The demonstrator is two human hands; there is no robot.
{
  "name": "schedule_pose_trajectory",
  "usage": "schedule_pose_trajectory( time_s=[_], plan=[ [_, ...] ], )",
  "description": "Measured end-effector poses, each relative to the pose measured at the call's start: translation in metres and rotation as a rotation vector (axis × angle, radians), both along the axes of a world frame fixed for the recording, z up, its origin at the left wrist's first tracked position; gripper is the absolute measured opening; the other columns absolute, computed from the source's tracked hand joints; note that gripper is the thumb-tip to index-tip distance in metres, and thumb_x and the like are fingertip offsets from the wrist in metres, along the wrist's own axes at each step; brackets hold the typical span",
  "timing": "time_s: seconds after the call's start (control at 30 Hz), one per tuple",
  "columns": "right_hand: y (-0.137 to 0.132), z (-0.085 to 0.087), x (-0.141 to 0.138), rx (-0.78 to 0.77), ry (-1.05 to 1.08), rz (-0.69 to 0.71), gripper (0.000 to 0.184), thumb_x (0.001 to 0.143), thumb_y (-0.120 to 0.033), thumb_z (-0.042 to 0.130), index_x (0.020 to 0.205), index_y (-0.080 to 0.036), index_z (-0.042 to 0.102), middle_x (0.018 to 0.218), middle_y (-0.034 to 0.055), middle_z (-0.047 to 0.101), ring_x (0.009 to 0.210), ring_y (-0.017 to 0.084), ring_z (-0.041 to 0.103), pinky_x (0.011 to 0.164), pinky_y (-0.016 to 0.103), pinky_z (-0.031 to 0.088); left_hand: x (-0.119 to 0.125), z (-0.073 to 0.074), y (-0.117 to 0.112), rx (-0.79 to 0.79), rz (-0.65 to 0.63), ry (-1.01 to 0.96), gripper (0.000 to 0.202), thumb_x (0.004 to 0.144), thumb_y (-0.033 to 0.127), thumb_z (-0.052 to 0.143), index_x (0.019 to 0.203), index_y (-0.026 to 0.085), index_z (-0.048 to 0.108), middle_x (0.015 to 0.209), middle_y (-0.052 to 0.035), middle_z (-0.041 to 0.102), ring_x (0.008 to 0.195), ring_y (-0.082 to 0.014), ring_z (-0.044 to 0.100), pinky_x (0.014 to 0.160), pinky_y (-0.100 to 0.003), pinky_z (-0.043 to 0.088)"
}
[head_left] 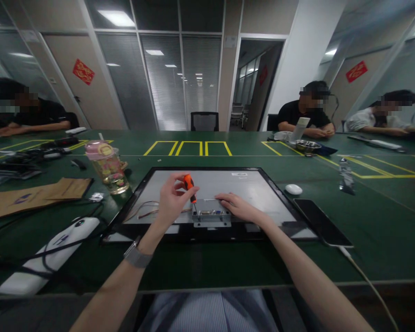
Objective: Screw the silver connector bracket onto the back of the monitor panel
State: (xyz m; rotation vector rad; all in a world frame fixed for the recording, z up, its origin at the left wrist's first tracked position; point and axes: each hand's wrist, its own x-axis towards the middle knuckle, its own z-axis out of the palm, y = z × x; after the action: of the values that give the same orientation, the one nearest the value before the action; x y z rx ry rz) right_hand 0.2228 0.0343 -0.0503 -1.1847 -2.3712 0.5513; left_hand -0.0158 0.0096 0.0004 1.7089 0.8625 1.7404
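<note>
A flat monitor panel (249, 184) lies face down on the green table, its grey metal back up. A small metal connector box (210, 216) sits on its near edge. My left hand (171, 198) is closed around an orange-handled screwdriver (189, 184), held upright with its tip on the box's left corner. My right hand (237, 207) rests flat on the box's right side, fingers stretched out. Thin wires (145, 210) trail over the panel to the left of my left hand.
A pink-lidded bottle (109, 167) stands left of the panel, with brown envelopes (38, 193) and a white power strip (51, 253) with black cables nearer. A white mouse (293, 189) and a phone (321, 221) lie to the right. Three people sit at the far side.
</note>
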Motion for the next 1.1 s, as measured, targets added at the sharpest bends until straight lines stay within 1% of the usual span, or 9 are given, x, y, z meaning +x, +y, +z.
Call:
schedule_pose_trajectory(
  time_s=[0.1, 0.27, 0.43, 0.6, 0.73, 0.83, 0.9, 0.97, 1.1],
  plan=[
    [-0.001, 0.002, -0.001, -0.011, -0.006, -0.002, 0.034, 0.096, -0.025, 0.038, 0.124, -0.021, 0.057, 0.131, 0.0085, 0.059, 0.123, 0.023, 0.053, 0.112, 0.054, 0.024, 0.003, -0.005, 0.0, -0.01, 0.004, 0.026, 0.04, 0.068, 0.024, 0.075, 0.103, 0.019, 0.057, 0.088, 0.0024, 0.056, 0.066, -0.0096, 0.063, 0.054, -0.023, 0.059],
    [-0.003, 0.006, -0.002, -0.02, -0.02, 0.0, 0.035, 0.096, -0.026, 0.038, 0.125, -0.021, 0.056, 0.132, 0.0089, 0.059, 0.123, 0.023, 0.053, 0.112, 0.051, 0.026, 0.003, -0.006, 0.001, -0.03, 0.0, 0.02, 0.039, 0.068, 0.024, 0.075, 0.102, 0.02, 0.056, 0.087, 0.0029, 0.056, 0.065, -0.0096, 0.063, 0.054, -0.024, 0.059],
    [-0.003, 0.006, -0.002, -0.034, -0.015, -0.003, 0.035, 0.097, -0.027, 0.038, 0.126, -0.021, 0.055, 0.132, 0.0086, 0.058, 0.125, 0.023, 0.051, 0.113, 0.052, 0.022, 0.004, -0.005, -0.001, -0.011, -0.011, 0.065, 0.039, 0.07, 0.025, 0.074, 0.104, 0.02, 0.056, 0.088, 0.0021, 0.055, 0.067, -0.0102, 0.064, 0.055, -0.024, 0.06],
    [-0.002, 0.003, -0.003, -0.026, -0.006, -0.015, 0.034, 0.097, -0.027, 0.036, 0.124, -0.02, 0.056, 0.13, 0.0086, 0.06, 0.123, 0.023, 0.052, 0.112, 0.051, 0.026, 0.01, -0.007, -0.008, -0.03, -0.082, 0.12, 0.035, 0.082, 0.025, 0.062, 0.114, 0.021, 0.05, 0.092, -0.0001, 0.057, 0.069, -0.0104, 0.066, 0.06, -0.024, 0.058],
    [0.001, -0.003, -0.002, 0.005, -0.016, -0.017, 0.034, 0.097, -0.027, 0.036, 0.124, -0.018, 0.056, 0.13, 0.0096, 0.059, 0.122, 0.024, 0.052, 0.111, 0.05, 0.028, 0.012, -0.011, -0.007, 0.002, -0.135, 0.079, 0.03, 0.089, 0.027, 0.05, 0.119, 0.022, 0.045, 0.098, -0.0031, 0.058, 0.071, -0.01, 0.066, 0.068, -0.026, 0.057],
    [0.004, -0.009, -0.001, 0.032, -0.003, -0.004, 0.035, 0.097, -0.028, 0.036, 0.125, -0.018, 0.054, 0.132, 0.0107, 0.058, 0.123, 0.025, 0.051, 0.11, 0.051, 0.028, 0.009, -0.011, -0.003, 0.07, -0.057, 0.078, 0.022, 0.088, 0.028, 0.054, 0.109, 0.02, 0.054, 0.096, -0.0037, 0.058, 0.082, -0.0126, 0.063, 0.077, -0.029, 0.054],
    [0.006, -0.011, -0.001, 0.051, 0.015, 0.008, 0.033, 0.097, -0.029, 0.037, 0.123, -0.018, 0.055, 0.129, 0.0108, 0.06, 0.121, 0.025, 0.053, 0.109, 0.049, 0.03, 0.007, -0.009, -0.001, 0.152, 0.085, 0.096, 0.018, 0.083, 0.027, 0.063, 0.098, 0.019, 0.062, 0.094, -0.0032, 0.055, 0.084, -0.0128, 0.059, 0.077, -0.027, 0.051],
    [0.005, -0.011, -0.001, 0.067, 0.035, 0.005, 0.031, 0.096, -0.029, 0.039, 0.118, -0.018, 0.057, 0.124, 0.0117, 0.062, 0.117, 0.024, 0.056, 0.106, 0.047, 0.035, 0.005, -0.007, -0.001, 0.182, 0.16, 0.097, 0.015, 0.083, 0.027, 0.063, 0.096, 0.019, 0.064, 0.091, -0.0028, 0.053, 0.082, -0.0121, 0.056, 0.076, -0.025, 0.05],
    [0.002, -0.008, -0.002, 0.071, 0.057, -0.042, 0.025, 0.095, -0.029, 0.042, 0.11, -0.017, 0.058, 0.115, 0.0127, 0.065, 0.109, 0.025, 0.059, 0.097, 0.043, 0.044, 0.004, -0.005, -0.003, 0.095, 0.097, 0.131, 0.021, 0.09, 0.026, 0.051, 0.107, 0.019, 0.062, 0.095, -0.005, 0.058, 0.082, -0.0128, 0.059, 0.077, -0.027, 0.05]
  ],
)
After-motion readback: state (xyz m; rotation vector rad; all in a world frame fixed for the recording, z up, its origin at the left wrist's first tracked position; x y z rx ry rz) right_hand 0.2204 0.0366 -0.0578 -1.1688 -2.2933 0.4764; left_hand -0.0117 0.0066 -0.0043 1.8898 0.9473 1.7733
